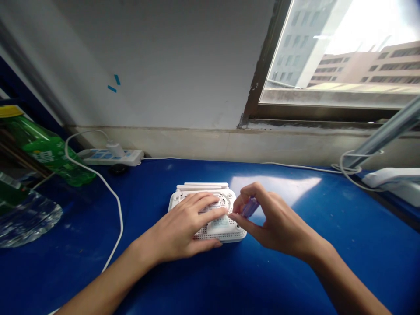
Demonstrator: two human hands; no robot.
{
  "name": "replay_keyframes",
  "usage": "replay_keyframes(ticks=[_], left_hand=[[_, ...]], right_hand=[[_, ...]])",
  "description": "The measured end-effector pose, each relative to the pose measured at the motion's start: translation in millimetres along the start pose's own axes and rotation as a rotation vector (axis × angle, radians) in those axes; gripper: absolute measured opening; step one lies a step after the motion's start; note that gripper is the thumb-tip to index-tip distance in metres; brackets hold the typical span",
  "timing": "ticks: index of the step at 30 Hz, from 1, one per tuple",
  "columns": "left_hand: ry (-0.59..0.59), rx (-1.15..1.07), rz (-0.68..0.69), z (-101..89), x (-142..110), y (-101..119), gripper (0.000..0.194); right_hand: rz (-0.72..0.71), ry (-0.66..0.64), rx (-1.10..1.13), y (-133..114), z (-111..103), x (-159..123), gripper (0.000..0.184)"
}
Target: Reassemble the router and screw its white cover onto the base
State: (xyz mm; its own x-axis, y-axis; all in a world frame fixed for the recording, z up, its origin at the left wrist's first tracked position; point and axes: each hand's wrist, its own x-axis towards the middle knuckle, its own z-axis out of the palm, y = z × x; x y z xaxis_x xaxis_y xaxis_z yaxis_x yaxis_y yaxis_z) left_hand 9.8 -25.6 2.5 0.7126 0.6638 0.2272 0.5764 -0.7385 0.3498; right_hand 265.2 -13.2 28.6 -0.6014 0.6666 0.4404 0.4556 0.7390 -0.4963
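White perforated plastic router (210, 218): face down at centre of glossy blue table (295, 271), white folded antennas (203, 186) along far edge. Left hand (183, 227): flat on underside, fingers spread, pressing rather than gripping. Right hand (272, 221): pinched around small translucent purple tool handle (250, 206), tip near right edge of housing; tip itself hidden. Probable risks: tool slipping off fastener toward left fingertips; housing sliding on slick surface if downward pressure eases. White cable (113, 197) nearby, clear of both hands.

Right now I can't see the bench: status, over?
Left hand flat on white perforated plastic router. Right hand pinching small purple tool. Nothing in the way.
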Motion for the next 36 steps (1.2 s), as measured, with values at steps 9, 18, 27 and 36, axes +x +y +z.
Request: replay_keyframes(ticks=[9, 18, 27, 36], left_hand=[[0.007, -0.002, 0.007, -0.5, -1, 2, 0.060], [0.006, -0.010, -0.009, -0.1, -1, 1, 0.062], [0.037, -0.024, 0.017, -0.4, -1, 0, 0.061], [0.032, -0.020, 0.011, -0.9, -2, 1, 0.061]], right_hand=[[0.045, -0.090, 0.073, -8, -15, 0, 0.022], [-0.028, 0.010, 0.048, 0, -17, 0, 0.030], [-0.144, 0.009, 0.012, -11, -15, -5, 0.053], [-0.214, 0.186, -0.122, -7, -18, 0, 0.030]])
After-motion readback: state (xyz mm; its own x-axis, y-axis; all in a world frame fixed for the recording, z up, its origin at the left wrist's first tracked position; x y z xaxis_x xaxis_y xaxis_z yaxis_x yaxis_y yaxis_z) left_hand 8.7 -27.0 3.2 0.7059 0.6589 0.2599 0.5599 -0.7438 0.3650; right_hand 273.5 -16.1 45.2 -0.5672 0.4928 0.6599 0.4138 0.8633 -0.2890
